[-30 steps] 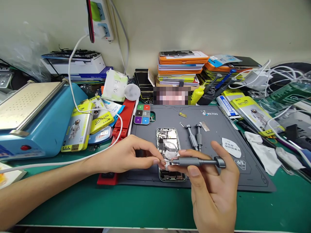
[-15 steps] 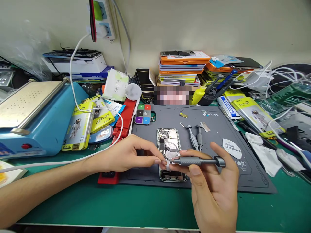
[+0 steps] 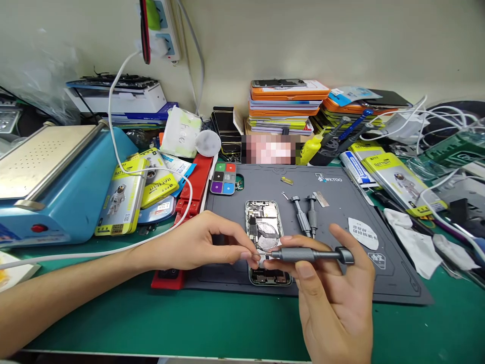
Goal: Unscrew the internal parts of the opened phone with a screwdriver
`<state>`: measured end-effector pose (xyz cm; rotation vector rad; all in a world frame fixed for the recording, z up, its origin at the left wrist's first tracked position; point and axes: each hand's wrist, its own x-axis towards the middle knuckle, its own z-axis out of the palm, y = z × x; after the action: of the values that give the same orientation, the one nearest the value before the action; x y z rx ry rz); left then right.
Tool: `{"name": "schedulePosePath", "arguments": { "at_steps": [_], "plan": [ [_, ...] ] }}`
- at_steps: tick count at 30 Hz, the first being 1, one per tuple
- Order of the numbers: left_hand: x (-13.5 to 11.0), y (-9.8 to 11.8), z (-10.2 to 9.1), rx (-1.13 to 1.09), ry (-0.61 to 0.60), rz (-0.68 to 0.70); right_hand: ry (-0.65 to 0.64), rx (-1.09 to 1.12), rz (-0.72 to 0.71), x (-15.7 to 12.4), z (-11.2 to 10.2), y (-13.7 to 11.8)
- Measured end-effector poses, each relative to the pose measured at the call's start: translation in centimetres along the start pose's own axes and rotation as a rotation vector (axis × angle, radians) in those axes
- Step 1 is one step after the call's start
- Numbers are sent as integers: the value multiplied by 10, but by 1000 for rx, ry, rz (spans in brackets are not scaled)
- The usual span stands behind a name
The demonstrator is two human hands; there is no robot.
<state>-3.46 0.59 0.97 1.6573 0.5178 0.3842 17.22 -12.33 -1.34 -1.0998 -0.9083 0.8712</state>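
My right hand (image 3: 333,298) holds a grey screwdriver (image 3: 297,254) nearly level, its shaft pointing left and its cap resting against my fingers. My left hand (image 3: 206,242) is closed in a pinch at the screwdriver's thin tip; whatever lies between the fingertips is too small to make out. Below both hands an opened phone (image 3: 267,225) lies on the dark grey work mat (image 3: 227,222), its inner parts showing and its lower middle partly covered by my fingers. Two more grey screwdrivers, one (image 3: 301,217) beside the other (image 3: 312,215), lie to the right of the phone.
A colored-square screw tray (image 3: 223,178) sits at the mat's upper left, near a red holder (image 3: 195,187). Small metal pieces (image 3: 287,180) and a white sticker (image 3: 362,232) lie on the mat. Yellow battery packs (image 3: 123,197), a blue machine (image 3: 83,192) and stacked boxes (image 3: 288,96) surround it.
Almost nothing differs: both hands keep their hold at the screwdriver, whose tip and shaft have shifted only slightly. The view has moved a little.
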Motion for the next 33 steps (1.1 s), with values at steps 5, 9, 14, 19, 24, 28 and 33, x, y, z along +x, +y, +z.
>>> {"name": "schedulePosePath", "arguments": {
  "at_steps": [5, 9, 14, 19, 24, 28, 33],
  "plan": [
    [0, 1, 1, -14, -7, 20, 11, 12, 36, 0, 0, 0],
    [0, 1, 1, -33, 6, -3, 26, 8, 35, 0, 0, 0],
    [1, -2, 2, -63, 60, -43, 46, -28, 3, -2, 5, -3],
    [0, -2, 3, -1, 97, -57, 60, -59, -29, -4, 7, -3],
    [0, -1, 3, 17, 78, -49, 65, -45, 13, -3, 6, -3],
    [1, -2, 2, -7, 62, -37, 49, -12, 42, -1, 3, -2],
    [0, -2, 2, -59, 36, -4, 20, 10, 66, 1, -1, 0]
  ]
}}
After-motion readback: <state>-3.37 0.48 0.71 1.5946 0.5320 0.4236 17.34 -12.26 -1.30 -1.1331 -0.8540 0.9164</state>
